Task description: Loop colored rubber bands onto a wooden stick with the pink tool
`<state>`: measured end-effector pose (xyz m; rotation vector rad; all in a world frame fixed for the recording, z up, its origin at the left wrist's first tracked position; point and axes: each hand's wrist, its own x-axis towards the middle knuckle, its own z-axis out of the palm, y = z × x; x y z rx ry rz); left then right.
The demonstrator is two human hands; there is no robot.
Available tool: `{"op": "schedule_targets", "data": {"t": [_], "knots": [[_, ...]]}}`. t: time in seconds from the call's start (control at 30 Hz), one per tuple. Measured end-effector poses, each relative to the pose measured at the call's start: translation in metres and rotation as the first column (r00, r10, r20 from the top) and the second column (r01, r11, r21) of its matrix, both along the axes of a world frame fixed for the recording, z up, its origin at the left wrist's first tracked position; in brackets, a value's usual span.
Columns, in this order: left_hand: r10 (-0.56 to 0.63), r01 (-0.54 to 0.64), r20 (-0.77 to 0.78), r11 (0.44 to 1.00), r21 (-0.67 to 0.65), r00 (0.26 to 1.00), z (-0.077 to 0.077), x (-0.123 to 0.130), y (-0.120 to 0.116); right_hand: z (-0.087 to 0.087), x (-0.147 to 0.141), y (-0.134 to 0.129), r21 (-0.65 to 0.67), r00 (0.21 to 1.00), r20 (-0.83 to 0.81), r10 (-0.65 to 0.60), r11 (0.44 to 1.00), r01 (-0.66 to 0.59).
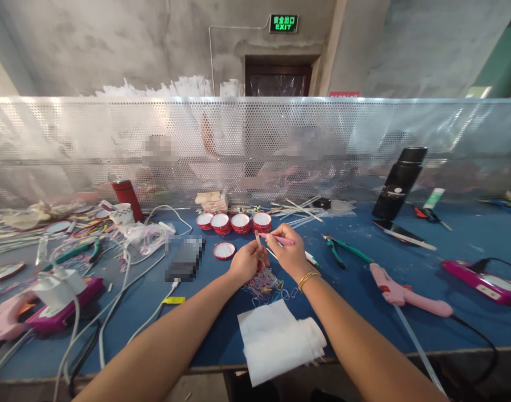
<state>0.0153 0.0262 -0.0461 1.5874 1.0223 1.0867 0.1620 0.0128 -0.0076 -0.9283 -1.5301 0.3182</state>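
Observation:
My left hand (245, 262) is closed on a small flat wooden stick (258, 240), held upright over the table. In my right hand (289, 258) is a pink pen (284, 240), its tip close to the top of the stick; whether they touch I cannot tell. Colourful rubber bands (264, 286) lie in a loose pile just below both hands. Behind them, several small red-rimmed round pieces (240, 222) with white tops stand in stacks, and a single one (224, 251) lies left of my left hand. Nearer the table edge are folded white sheets (276, 343).
A phone (184, 257) with its cable lies to the left, near a power strip (67, 304) and tangled cords. At right are pliers (339, 248), a pink glue gun (408, 293) and a black bottle (400, 184). A perforated metal screen (255, 134) closes off the back.

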Motion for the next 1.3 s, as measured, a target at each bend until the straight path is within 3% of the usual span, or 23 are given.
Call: {"op": "schedule_targets", "data": {"t": [1.3], "knots": [[-0.014,0.014,-0.016,1.000,-0.014,1.000,0.0020,-0.0002,-0.0010,0.0007,0.0013,0.0016,-0.019,0.999,-0.041,0.025,0.999,-0.026]]}}
